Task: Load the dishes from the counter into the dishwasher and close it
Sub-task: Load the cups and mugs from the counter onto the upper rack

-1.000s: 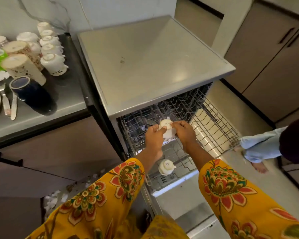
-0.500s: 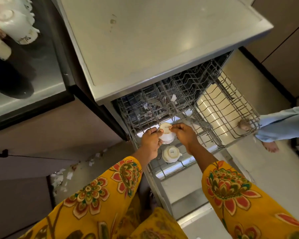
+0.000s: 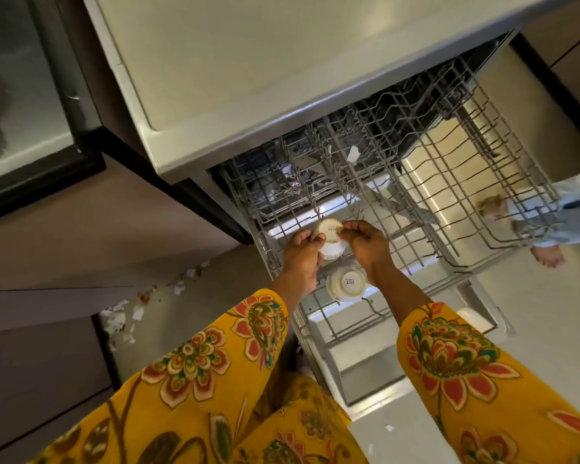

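Observation:
The dishwasher (image 3: 248, 78) stands open with its wire rack (image 3: 449, 182) pulled out over the lowered door (image 3: 365, 373). A white cup (image 3: 330, 239) is upside down at the rack's front left. My left hand (image 3: 302, 256) grips its left side, and my right hand (image 3: 365, 246) pinches its base rim from the right. A second white cup (image 3: 347, 284) sits inverted in the rack just in front of it, between my wrists.
The dark counter edge (image 3: 41, 152) lies at upper left, cabinet fronts below it. Torn paper scraps (image 3: 121, 316) litter the floor left of the door. Another person's bare foot (image 3: 546, 256) and pale trouser leg stand beyond the rack's right side.
The view has tilted further down, so the counter dishes have left the frame. Both hands have stayed on the inverted cup, which has sunk a little lower into the rack.

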### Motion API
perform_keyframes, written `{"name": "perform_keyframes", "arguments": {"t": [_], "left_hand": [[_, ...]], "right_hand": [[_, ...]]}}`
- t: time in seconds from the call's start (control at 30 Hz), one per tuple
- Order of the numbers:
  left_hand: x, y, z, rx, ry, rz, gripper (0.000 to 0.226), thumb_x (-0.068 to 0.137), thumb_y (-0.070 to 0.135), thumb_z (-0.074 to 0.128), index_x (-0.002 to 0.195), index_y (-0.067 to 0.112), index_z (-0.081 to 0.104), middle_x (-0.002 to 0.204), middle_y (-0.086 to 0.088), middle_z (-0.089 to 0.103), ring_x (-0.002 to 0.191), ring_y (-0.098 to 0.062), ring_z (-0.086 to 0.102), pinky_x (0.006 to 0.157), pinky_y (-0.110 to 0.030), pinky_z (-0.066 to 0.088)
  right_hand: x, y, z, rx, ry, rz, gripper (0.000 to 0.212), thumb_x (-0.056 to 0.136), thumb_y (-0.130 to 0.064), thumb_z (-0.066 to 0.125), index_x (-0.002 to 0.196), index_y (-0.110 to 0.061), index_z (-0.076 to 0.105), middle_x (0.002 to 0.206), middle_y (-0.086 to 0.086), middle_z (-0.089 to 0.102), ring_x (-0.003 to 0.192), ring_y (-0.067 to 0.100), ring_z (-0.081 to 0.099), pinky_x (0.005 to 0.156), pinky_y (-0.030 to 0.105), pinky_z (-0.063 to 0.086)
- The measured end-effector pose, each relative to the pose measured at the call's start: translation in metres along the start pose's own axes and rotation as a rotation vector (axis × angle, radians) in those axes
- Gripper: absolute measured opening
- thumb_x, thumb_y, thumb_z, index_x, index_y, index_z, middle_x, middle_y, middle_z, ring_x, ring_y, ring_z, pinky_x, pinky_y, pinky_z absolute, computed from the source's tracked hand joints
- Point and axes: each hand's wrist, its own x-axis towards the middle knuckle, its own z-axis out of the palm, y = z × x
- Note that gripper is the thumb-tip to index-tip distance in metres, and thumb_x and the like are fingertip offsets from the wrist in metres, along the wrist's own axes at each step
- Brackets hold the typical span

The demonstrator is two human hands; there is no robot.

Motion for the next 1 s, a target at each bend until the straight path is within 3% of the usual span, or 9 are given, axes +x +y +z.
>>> {"name": "perform_keyframes", "arguments": {"t": [0.13, 0.23, 0.37, 0.5, 0.8, 0.93, 1.0], "left_hand": [[0.011, -0.002, -0.002, 0.007, 0.015, 0.000, 0.041, 0.093, 0.003, 0.055, 0.133, 0.007, 0.048, 0.116, -0.003, 0.059, 0.073, -0.005, 0.048, 0.064, -0.017, 0.041], [0.014, -0.006, -0.004, -0.011, 0.020, 0.003, 0.042, 0.093, 0.002, 0.054, 0.134, 0.008, 0.048, 0.134, -0.008, 0.053, 0.091, -0.011, 0.052, 0.067, -0.016, 0.042], [0.017, -0.010, -0.007, 0.016, 0.012, 0.021, 0.042, 0.093, 0.003, 0.054, 0.134, 0.008, 0.048, 0.134, -0.009, 0.053, 0.094, -0.012, 0.052, 0.067, -0.016, 0.043], [0.017, -0.017, -0.008, 0.113, 0.011, 0.040, 0.042, 0.096, 0.004, 0.049, 0.137, 0.009, 0.045, 0.137, -0.007, 0.050, 0.104, -0.012, 0.048, 0.074, -0.019, 0.045], [0.022, -0.020, -0.003, 0.329, 0.042, 0.115, 0.042, 0.095, 0.016, 0.052, 0.136, 0.009, 0.048, 0.137, -0.008, 0.052, 0.119, -0.023, 0.052, 0.100, -0.029, 0.043], [0.023, -0.024, -0.002, 0.413, 0.077, 0.148, 0.041, 0.093, 0.021, 0.056, 0.132, 0.007, 0.052, 0.134, -0.010, 0.055, 0.121, -0.024, 0.052, 0.101, -0.031, 0.042], [0.025, -0.025, -0.003, 0.443, 0.099, 0.141, 0.038, 0.093, 0.023, 0.056, 0.127, 0.006, 0.056, 0.131, -0.010, 0.058, 0.120, -0.024, 0.053, 0.098, -0.029, 0.041]], "right_hand": [[0.005, 0.003, 0.005, -0.005, -0.006, 0.023, 0.012, 0.086, -0.013, 0.064, 0.098, -0.014, 0.065, 0.092, 0.001, 0.064, 0.086, 0.015, 0.056, 0.069, 0.019, 0.044], [0.008, 0.005, 0.009, -0.062, -0.014, 0.039, 0.012, 0.086, -0.015, 0.064, 0.098, -0.018, 0.066, 0.096, 0.002, 0.065, 0.092, 0.017, 0.057, 0.083, 0.027, 0.047], [0.011, 0.007, 0.010, -0.204, -0.015, 0.036, 0.012, 0.087, -0.016, 0.060, 0.098, -0.018, 0.064, 0.102, 0.006, 0.065, 0.101, 0.025, 0.057, 0.094, 0.037, 0.044], [0.013, 0.007, 0.007, -0.410, -0.034, 0.028, 0.028, 0.090, -0.024, 0.057, 0.115, -0.012, 0.062, 0.118, 0.011, 0.064, 0.112, 0.030, 0.057, 0.098, 0.039, 0.044], [0.015, 0.002, -0.002, -0.346, -0.032, 0.013, 0.024, 0.088, -0.025, 0.064, 0.105, -0.009, 0.068, 0.107, 0.013, 0.068, 0.096, 0.025, 0.062, 0.091, 0.035, 0.048], [0.017, 0.002, 0.001, -0.386, -0.065, 0.039, 0.024, 0.090, -0.023, 0.062, 0.110, -0.010, 0.067, 0.101, 0.015, 0.068, 0.068, 0.014, 0.057, 0.062, 0.021, 0.043], [0.018, 0.001, 0.002, -0.413, -0.060, 0.043, 0.025, 0.090, -0.025, 0.061, 0.109, -0.009, 0.066, 0.094, 0.016, 0.067, 0.063, 0.013, 0.055, 0.053, 0.018, 0.038]]}}
